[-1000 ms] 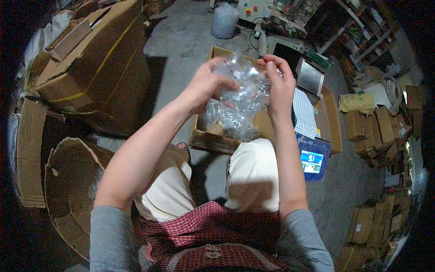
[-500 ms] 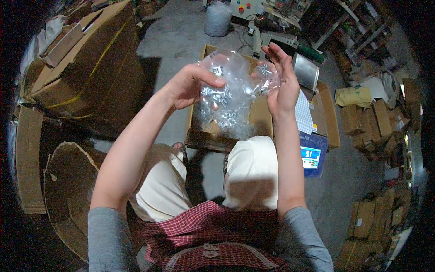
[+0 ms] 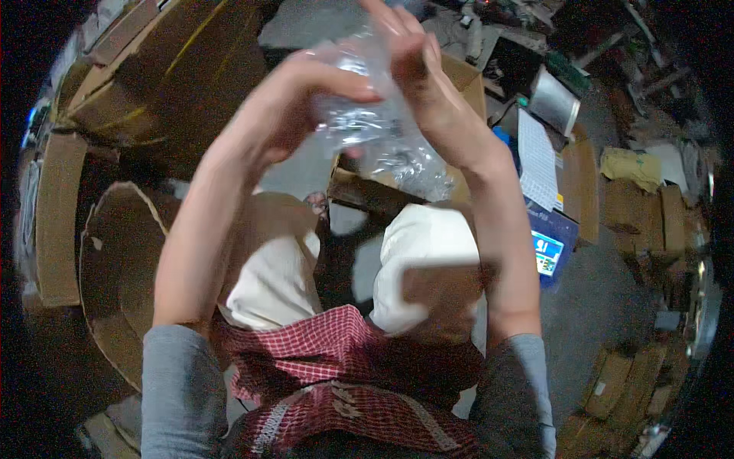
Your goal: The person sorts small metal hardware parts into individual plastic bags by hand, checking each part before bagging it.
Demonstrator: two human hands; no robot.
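Observation:
My left hand [image 3: 298, 92] is closed on clear plastic bags [image 3: 355, 126] of small shiny metal parts, its thumb lying across the front of them. The plastic hangs below the hand, in front of an open cardboard box [image 3: 371, 191]. Up against the right side of the bags is my right hand [image 3: 417, 69], blurred, with its fingers stretched out and pointing away from me. Whether its hidden palm touches a bag cannot be made out.
A blue device with a lit screen [image 3: 564, 229] stands to the right of the box, beside a white checked sheet [image 3: 537, 161] and a metal tray [image 3: 554, 99]. A round-rimmed cardboard container [image 3: 115, 252] is at my left. Several cartons [image 3: 627, 382] lie at the right.
Both hands have come closer together and moved farther away, the right one swinging left towards the bags. The small bag at my right palm is now hidden. The whole view has shifted.

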